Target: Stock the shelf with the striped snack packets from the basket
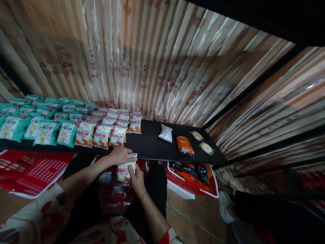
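Between my two hands is a snack bag [123,174] with red lettering and a striped edge, held in front of the black shelf [152,145]. My left hand [120,156] grips its upper end, and my right hand [137,178] pinches its right side with the thumb across the front. Matching snack bags [101,135] stand in rows on the shelf just beyond. To their left are rows of teal and white snack bags [45,131].
A white packet [166,133], an orange packet [185,146] and two round pale packets [206,148] lie on the shelf's right part. Red bags [33,173] sit below. At the lower right a person's shoe [225,207] shows. Striped sheeting [142,61] hangs behind.
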Demonstrator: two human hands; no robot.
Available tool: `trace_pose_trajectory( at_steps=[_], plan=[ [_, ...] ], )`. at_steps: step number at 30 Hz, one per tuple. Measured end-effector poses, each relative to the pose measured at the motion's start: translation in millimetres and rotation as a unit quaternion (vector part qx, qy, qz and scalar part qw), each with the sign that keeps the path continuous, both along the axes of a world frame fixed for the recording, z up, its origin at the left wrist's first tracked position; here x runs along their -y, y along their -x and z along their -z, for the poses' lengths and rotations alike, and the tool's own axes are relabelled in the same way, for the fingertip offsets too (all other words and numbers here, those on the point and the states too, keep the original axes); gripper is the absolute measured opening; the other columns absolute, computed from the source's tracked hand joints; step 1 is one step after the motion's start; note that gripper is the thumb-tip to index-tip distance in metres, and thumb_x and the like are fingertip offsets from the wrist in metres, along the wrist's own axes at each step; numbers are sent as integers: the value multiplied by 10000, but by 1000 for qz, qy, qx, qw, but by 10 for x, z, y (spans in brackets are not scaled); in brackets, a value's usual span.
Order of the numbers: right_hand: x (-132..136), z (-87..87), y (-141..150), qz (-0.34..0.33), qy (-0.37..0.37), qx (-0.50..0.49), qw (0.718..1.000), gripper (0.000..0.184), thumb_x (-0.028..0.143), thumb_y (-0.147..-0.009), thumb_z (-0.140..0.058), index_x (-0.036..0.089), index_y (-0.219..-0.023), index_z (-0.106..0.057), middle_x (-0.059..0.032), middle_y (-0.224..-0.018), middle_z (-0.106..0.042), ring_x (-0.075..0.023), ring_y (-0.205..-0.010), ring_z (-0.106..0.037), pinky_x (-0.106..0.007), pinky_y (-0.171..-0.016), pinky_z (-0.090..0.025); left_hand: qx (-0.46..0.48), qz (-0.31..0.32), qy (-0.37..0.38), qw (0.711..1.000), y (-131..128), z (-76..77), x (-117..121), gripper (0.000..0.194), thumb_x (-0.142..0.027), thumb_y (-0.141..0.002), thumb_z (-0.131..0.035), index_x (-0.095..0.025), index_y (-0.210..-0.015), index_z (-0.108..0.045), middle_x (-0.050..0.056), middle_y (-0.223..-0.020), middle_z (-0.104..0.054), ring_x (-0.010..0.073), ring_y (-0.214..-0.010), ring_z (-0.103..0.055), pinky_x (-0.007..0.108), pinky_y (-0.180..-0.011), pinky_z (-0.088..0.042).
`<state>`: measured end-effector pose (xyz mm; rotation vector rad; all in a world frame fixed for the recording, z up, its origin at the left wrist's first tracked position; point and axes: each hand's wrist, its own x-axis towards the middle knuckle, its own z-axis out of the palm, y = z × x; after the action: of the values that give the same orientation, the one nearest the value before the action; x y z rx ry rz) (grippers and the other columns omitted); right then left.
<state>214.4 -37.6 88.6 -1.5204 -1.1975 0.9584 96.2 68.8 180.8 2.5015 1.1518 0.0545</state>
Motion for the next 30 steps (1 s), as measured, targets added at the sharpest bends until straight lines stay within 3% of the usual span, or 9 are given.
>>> trace_pose_trajectory(
  at_steps=[6,9,13,17,19,22,26,30],
  plan=[
    [-47,50,-53,19,-1,-72,997,445,525,-822,-477,129,-982,-599,-40,-784,-669,-157,-687,-593,-237,-621,-461,132,34,163,977,79,-39,-166,375,-520,-736,-534,-177,-833,-648,11,-755,-672,171,-710,-606,212,-586,-385],
    [-73,6,-100,18,-1,-82,996,458,532,-819,-479,126,-993,-600,-41,-778,-668,-162,-686,-595,-243,-622,-469,224,-14,228,947,87,42,-170,394,-516,-711,-557,-161,-857,-648,16,-795,-679,176,-751,-602,227,-630,-417],
    [-122,-74,-174,31,-12,-69,997,475,536,-828,-459,129,-1024,-605,-54,-812,-680,-178,-735,-609,-258,-664,-483,316,-101,262,906,62,167,-105,410,-515,-701,-573,-150,-872,-651,24,-822,-672,178,-766,-597,258,-678,-436],
    [-184,-101,-227,48,-16,-78,996,473,529,-819,-474,128,-1026,-613,-74,-901,-693,-192,-782,-625,-277,-710,-491,399,-197,308,841,-3,252,4,439,-523,-679,-607,-135,-885,-628,34,-801,-667,183,-772,-606,284,-713,-453],
    [-225,-94,-242,55,-11,-103,993,479,538,-817,-467,132,-1029,-609,-79,-918,-695,-196,-786,-632,-289,-711,-497,440,-225,334,803,-58,283,69,446,-535,-678,-608,-136,-877,-603,42,-815,-671,190,-787,-617,294,-726,-464],
    [-294,-82,-258,71,-10,-124,990,477,551,-809,-466,149,-1024,-606,-76,-913,-698,-197,-778,-637,-300,-704,-503,482,-243,345,768,-167,344,161,472,-566,-689,-586,-147,-907,-571,46,-839,-674,201,-824,-628,306,-748,-478],
    [-398,-82,-284,89,-4,-129,988,493,582,-795,-462,157,-998,-607,-66,-848,-704,-193,-723,-638,-295,-654,-506,504,-271,306,761,-320,490,242,526,-615,-749,-478,-149,-983,-539,63,-904,-674,207,-848,-636,313,-748,-494],
    [-502,-97,-319,97,3,-121,988,532,617,-779,-455,145,-973,-609,-68,-818,-701,-188,-685,-635,-285,-627,-499,463,-293,246,799,-394,650,263,500,-568,-845,-352,-158,-1076,-519,86,-993,-669,214,-913,-632,330,-792,-488]
  ],
)
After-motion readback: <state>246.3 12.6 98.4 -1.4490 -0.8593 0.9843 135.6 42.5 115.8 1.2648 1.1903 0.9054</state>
